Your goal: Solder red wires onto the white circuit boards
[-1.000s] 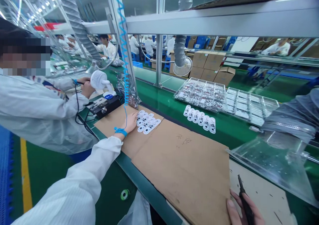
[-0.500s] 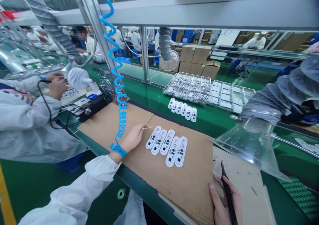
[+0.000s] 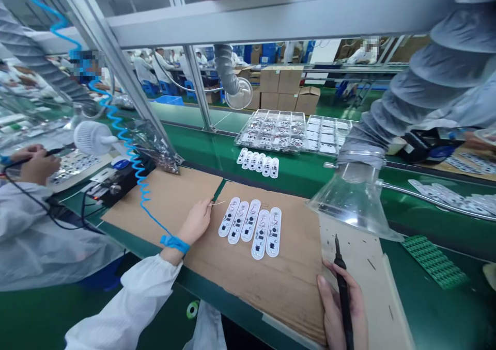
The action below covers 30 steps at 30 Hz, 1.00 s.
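My left hand [image 3: 197, 221] rests on the brown cardboard sheet [image 3: 170, 197], fingers pinched on a thin wire [image 3: 217, 203]. A blue wrist strap [image 3: 175, 243] with a coiled blue cord [image 3: 124, 133] is on that wrist. Just right of the hand lie several white oblong circuit boards [image 3: 251, 225] in a row. My right hand [image 3: 341, 308] at the bottom edge grips a black soldering iron [image 3: 341, 283], tip pointing up over a lighter board [image 3: 364, 267].
A clear fume-extraction funnel [image 3: 354, 203] on a grey hose hangs right of the boards. More white boards [image 3: 259, 164] and clear trays [image 3: 294, 133] sit on the green belt. A co-worker's hands [image 3: 33, 164], a small white fan [image 3: 91, 138] and a black solder station [image 3: 116, 182] are at left.
My left hand brought the white boards from the far left of the cardboard to its middle and now pinches a thin wire. The view swung right. My right hand kept the iron.
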### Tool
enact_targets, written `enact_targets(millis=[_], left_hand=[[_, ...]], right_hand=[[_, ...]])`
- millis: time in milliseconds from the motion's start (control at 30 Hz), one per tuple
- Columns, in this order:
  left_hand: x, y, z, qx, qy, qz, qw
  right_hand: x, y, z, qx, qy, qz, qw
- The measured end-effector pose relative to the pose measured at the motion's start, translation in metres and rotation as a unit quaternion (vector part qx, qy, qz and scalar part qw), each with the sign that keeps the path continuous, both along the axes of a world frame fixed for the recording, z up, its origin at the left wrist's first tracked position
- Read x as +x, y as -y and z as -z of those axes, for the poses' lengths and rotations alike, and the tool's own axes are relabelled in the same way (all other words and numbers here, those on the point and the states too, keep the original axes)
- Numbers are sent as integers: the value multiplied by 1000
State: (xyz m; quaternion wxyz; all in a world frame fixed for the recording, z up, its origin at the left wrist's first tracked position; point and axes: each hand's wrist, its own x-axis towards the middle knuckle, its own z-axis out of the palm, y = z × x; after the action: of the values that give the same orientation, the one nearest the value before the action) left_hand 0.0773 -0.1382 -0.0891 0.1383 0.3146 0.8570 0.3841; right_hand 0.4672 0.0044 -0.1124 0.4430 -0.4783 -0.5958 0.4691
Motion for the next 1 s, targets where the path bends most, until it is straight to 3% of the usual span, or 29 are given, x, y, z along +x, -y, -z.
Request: enact_targets(millis=[167, 300, 500, 633, 767, 867, 1000], left_hand=[[-4, -9, -7, 32, 94, -62, 993], [1, -7, -24, 72, 170, -59, 981], [40, -14, -45, 148, 323, -61, 933], [83, -32, -40, 155, 373, -19, 914], [118, -50, -23, 123, 405, 36, 905], [130, -58, -9, 102, 418, 57, 901], [128, -61, -2, 98, 396, 67, 911]], right_hand=[[2, 2, 7, -9, -9, -9, 1000], [9, -3, 6, 16, -11, 1, 1000], [58, -28, -1, 40, 3, 35, 999], [117, -47, -17, 40, 56, 38, 997], [167, -54, -28, 48, 123, 38, 991], [186, -54, -18, 93, 175, 56, 978], [188, -56, 11, 183, 239, 60, 952]])
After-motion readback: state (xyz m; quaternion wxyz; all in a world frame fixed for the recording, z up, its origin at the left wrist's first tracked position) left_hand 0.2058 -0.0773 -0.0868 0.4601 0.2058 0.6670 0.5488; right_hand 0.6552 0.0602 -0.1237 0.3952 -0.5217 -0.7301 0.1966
